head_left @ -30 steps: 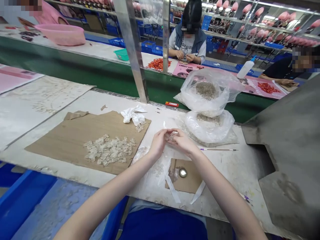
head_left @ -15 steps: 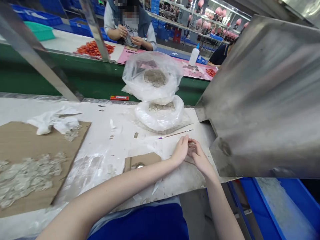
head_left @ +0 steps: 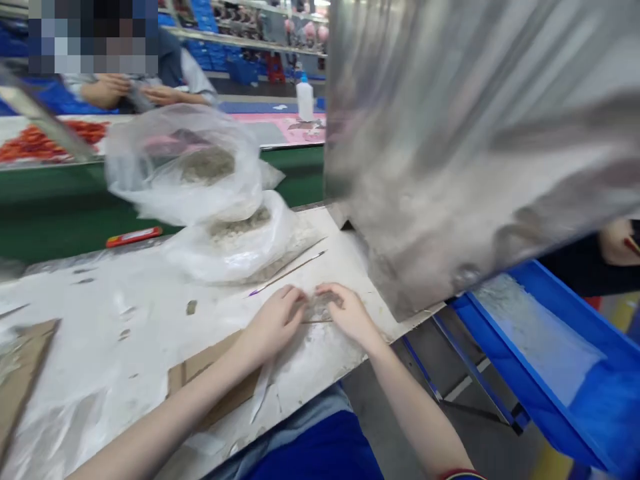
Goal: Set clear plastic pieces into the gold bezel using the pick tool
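My left hand (head_left: 281, 317) is over the white table with its fingers curled around the left side of some small clear pieces (head_left: 318, 308). Facing it, my right hand (head_left: 349, 312) bends its fingers at the right side of the same pieces. A gap lies between the two hands; whether either one grips a piece is blurred. A thin brush (head_left: 287, 273) lies just beyond them. Two open plastic bags, an upper one (head_left: 185, 197) and a lower one (head_left: 240, 257), hold greyish pieces behind my left hand. Under my left forearm is a cardboard piece (head_left: 210, 357).
A large metal panel (head_left: 450, 167) rises at the right. Below it a blue bin (head_left: 510, 347) holds clear pieces. A red cutter (head_left: 134, 237) lies at the table's back edge. Across the green barrier (head_left: 50, 207), a person's hands (head_left: 163, 95) work near red pieces (head_left: 45, 141).
The view has swung to the right, so the bags and table sit further left and the metal panel fills more. My hands have moved apart, uncovering the clear pieces between them.
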`<act>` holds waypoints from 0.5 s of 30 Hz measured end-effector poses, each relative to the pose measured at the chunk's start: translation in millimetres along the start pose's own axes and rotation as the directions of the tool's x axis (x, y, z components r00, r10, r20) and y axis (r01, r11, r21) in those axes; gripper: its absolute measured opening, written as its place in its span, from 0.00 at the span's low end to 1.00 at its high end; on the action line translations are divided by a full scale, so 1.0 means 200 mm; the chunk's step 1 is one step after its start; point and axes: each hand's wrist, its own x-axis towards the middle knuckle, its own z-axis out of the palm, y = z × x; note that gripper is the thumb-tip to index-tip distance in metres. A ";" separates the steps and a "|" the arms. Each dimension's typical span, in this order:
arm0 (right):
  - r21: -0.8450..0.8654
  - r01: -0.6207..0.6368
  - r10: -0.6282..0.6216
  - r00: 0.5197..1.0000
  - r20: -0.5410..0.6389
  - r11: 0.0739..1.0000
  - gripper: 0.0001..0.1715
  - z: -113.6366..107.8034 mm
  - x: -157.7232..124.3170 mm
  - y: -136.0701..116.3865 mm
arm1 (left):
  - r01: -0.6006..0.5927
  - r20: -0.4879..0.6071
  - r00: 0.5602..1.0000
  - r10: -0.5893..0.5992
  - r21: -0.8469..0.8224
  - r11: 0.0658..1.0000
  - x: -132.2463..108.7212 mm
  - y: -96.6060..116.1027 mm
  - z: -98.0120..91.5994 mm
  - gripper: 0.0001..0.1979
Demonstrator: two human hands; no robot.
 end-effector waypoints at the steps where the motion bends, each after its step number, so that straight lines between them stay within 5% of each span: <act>1: -0.007 0.014 -0.014 1.000 -0.025 1.000 0.06 -0.01 -0.04 -0.03 | -0.071 0.022 0.997 0.069 0.066 0.995 -0.02 0.00 -0.02 0.08; 4: -0.025 0.093 -0.094 0.995 -0.044 0.995 0.12 -0.11 -0.22 -0.14 | -0.303 0.105 0.952 0.287 0.208 0.930 -0.06 0.00 -0.04 0.08; 7: -0.059 0.130 -0.133 0.989 -0.063 0.990 0.05 -0.35 -0.41 -0.24 | -0.483 0.174 0.876 0.451 0.293 0.825 -0.06 -0.01 -0.01 0.10; 8: -0.096 0.111 -0.124 0.981 -0.149 0.989 0.11 -0.46 -0.45 -0.25 | -0.511 0.167 0.859 0.484 0.330 0.793 -0.06 -0.01 0.02 0.12; 10: -0.183 0.037 -0.107 0.916 -0.388 0.982 0.18 -0.68 -0.49 -0.25 | -0.535 0.146 0.839 0.524 0.401 0.744 -0.06 0.00 0.07 0.16; 12: -0.266 -0.052 -0.119 0.800 -0.588 0.963 0.15 -0.88 -0.43 -0.24 | -0.548 0.148 0.825 0.545 0.447 0.707 -0.05 0.02 0.11 0.18; 15: -0.391 -0.142 -0.183 0.709 -0.682 0.909 0.16 -1.01 -0.23 -0.23 | -0.553 0.173 0.820 0.545 0.481 0.680 -0.05 0.11 0.09 0.17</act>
